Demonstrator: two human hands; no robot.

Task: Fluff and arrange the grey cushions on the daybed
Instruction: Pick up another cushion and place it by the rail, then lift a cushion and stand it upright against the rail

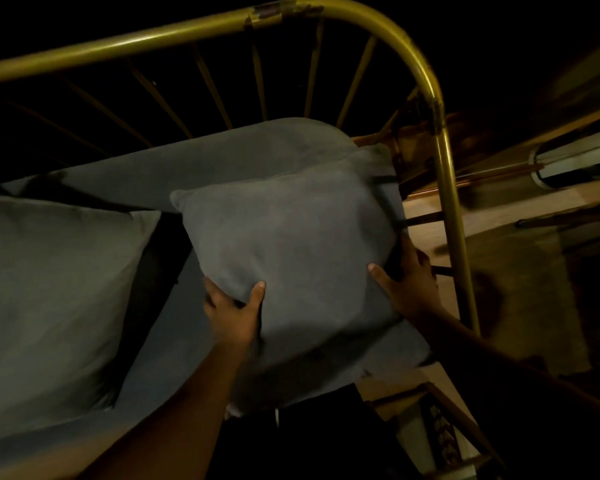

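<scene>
Two bare hands clamp a square grey fabric cushion [284, 244] by its near edge, the left hand [232, 310] pinching the lower left part with thumb over the front, the right hand [409, 282] gripping the lower right side, each grip pressed shut on the fabric. It is held at the right end of the daybed, above the grey mattress [174, 334] and against a long grey bolster [201, 168], just beside the curved brass-coloured metal rail [426, 81]. A second large grey cushion [49, 289] lies at the left; my worry is that a hard shake so near the right edge could knock the held cushion on the rail or send it over the side, since only its near edge is gripped.
</scene>
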